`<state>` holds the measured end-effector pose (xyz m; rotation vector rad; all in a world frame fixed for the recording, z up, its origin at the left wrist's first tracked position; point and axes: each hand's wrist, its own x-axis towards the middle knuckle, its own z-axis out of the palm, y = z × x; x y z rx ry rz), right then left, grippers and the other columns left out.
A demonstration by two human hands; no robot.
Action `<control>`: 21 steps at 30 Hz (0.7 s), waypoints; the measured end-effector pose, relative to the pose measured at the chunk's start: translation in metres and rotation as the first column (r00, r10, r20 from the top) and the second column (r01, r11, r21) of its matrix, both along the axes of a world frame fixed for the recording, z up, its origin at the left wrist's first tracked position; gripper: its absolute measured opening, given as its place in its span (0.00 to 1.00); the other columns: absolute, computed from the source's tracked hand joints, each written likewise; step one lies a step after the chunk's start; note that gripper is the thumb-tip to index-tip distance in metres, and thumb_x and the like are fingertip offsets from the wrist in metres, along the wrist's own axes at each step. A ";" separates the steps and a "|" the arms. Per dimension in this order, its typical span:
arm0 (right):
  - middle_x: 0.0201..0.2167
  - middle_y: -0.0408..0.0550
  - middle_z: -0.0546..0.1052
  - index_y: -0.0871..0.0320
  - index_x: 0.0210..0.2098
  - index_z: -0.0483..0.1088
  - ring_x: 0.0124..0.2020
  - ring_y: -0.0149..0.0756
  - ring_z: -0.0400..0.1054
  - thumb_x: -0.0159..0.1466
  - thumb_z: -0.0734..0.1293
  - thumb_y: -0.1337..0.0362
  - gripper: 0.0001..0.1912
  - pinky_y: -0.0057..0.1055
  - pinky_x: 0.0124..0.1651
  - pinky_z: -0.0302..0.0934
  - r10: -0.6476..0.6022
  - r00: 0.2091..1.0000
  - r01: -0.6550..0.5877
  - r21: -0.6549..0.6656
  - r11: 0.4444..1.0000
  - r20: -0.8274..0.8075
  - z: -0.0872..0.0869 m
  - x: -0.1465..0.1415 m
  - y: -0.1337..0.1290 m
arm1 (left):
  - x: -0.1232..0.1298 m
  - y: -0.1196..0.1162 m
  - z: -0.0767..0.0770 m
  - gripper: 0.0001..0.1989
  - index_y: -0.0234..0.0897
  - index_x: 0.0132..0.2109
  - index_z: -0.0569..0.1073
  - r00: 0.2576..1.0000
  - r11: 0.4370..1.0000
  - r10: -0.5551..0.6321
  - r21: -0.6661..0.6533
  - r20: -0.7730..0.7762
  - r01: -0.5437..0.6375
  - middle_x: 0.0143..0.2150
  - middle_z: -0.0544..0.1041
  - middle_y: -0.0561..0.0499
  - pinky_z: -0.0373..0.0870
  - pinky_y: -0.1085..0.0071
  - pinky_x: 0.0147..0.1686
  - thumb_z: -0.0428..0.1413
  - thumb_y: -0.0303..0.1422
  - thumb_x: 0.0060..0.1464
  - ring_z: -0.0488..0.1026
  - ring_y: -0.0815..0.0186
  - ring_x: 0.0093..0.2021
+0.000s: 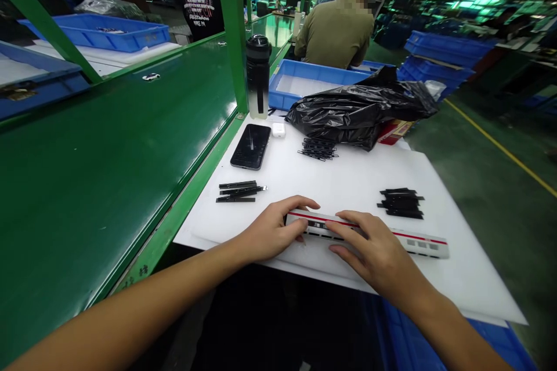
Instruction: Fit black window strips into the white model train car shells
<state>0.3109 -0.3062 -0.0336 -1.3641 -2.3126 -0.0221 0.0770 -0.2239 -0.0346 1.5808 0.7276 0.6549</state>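
1. A green bench (108, 185) runs along the left of the view, and a white plastic board (331, 185) lies at its near end, with its edge overhanging toward the person.
2. Beyond the board sit a blue plastic tray (313, 78) and a crumpled black plastic bag (357, 113). Further off, a person in an olive shirt (335, 35) sits with their back to the camera.
3. A white model train carriage (369, 235) with a red stripe lies on its side on the near part of the board, held between both hands.
4. The left hand (270, 229) covers the carriage's left end, its fingers (296, 206) curled over the top edge and closed on the body.
5. The right hand (374, 249) rests on the middle, its fingers (343, 226) spread across the shell and pressing it. The carriage's right end sticks out past them.
6. A black smartphone (251, 146) and a tall black bottle (259, 75) stand beyond the left hand.
7. Black plastic strips (238, 191) lie left of the hands, with a similar stack (401, 203) to the right.
8. A tangle of small black clips (317, 149) and a white earbud case (278, 130) are the smallest items, both on the far part of the board.
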 end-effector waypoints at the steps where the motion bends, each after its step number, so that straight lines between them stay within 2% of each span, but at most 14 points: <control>1: 0.52 0.55 0.71 0.51 0.59 0.67 0.50 0.45 0.68 0.67 0.67 0.67 0.21 0.45 0.50 0.66 0.006 0.999 -0.007 0.047 0.999 0.035 -0.005 0.000 0.000 | 0.000 0.000 -0.001 0.16 0.40 0.54 0.72 1.000 1.000 0.001 -0.015 0.018 -0.001 0.52 0.73 0.49 0.77 0.70 0.39 0.51 0.26 0.59 0.74 0.61 0.48; 4: 0.51 0.56 0.72 0.52 0.58 0.68 0.50 0.46 0.68 0.65 0.68 0.72 0.22 0.46 0.49 0.66 -0.021 0.997 0.010 0.152 0.988 0.068 -0.012 -0.002 0.000 | 0.000 0.001 -0.001 0.14 0.39 0.53 0.71 0.998 1.000 -0.025 -0.013 0.052 0.025 0.52 0.71 0.47 0.79 0.70 0.37 0.50 0.27 0.61 0.73 0.63 0.46; 6: 0.51 0.57 0.72 0.52 0.58 0.67 0.51 0.47 0.68 0.65 0.68 0.73 0.23 0.47 0.50 0.66 -0.016 0.998 0.004 0.179 0.984 0.067 -0.011 -0.002 0.002 | -0.002 0.001 -0.001 0.13 0.39 0.52 0.71 0.997 0.998 -0.044 0.055 0.055 0.041 0.53 0.69 0.46 0.78 0.70 0.38 0.51 0.28 0.62 0.73 0.63 0.47; 9: 0.53 0.57 0.73 0.54 0.60 0.65 0.53 0.46 0.68 0.65 0.67 0.73 0.24 0.47 0.52 0.65 -0.004 0.998 -0.008 0.166 0.986 0.069 -0.003 -0.001 0.007 | -0.003 0.000 -0.001 0.15 0.41 0.52 0.72 0.998 0.977 -0.067 0.203 -0.007 0.067 0.59 0.65 0.45 0.76 0.70 0.43 0.57 0.28 0.57 0.68 0.58 0.56; 12: 0.55 0.58 0.73 0.58 0.61 0.63 0.57 0.45 0.67 0.67 0.67 0.70 0.24 0.48 0.57 0.63 0.004 0.999 -0.011 0.150 0.989 0.047 0.004 0.001 0.009 | -0.003 -0.003 -0.003 0.20 0.43 0.53 0.71 0.996 0.966 -0.024 0.256 -0.087 0.045 0.63 0.61 0.46 0.74 0.70 0.42 0.58 0.24 0.53 0.68 0.58 0.57; 16: 0.55 0.57 0.74 0.60 0.60 0.61 0.58 0.43 0.66 0.66 0.68 0.65 0.24 0.45 0.61 0.61 -0.039 0.998 0.043 0.094 0.995 -0.045 0.005 0.003 0.006 | 0.000 -0.005 -0.007 0.20 0.44 0.52 0.69 0.996 0.945 0.022 0.327 -0.090 0.008 0.59 0.64 0.47 0.69 0.68 0.49 0.54 0.20 0.54 0.67 0.60 0.58; 21: 0.55 0.56 0.74 0.57 0.54 0.64 0.55 0.44 0.68 0.65 0.69 0.65 0.19 0.45 0.56 0.65 -0.051 0.997 0.057 0.111 0.992 -0.057 -0.002 0.001 0.005 | 0.002 -0.004 -0.007 0.20 0.43 0.51 0.68 0.997 0.932 0.015 0.362 -0.074 0.013 0.53 0.68 0.49 0.64 0.67 0.55 0.53 0.18 0.54 0.68 0.63 0.55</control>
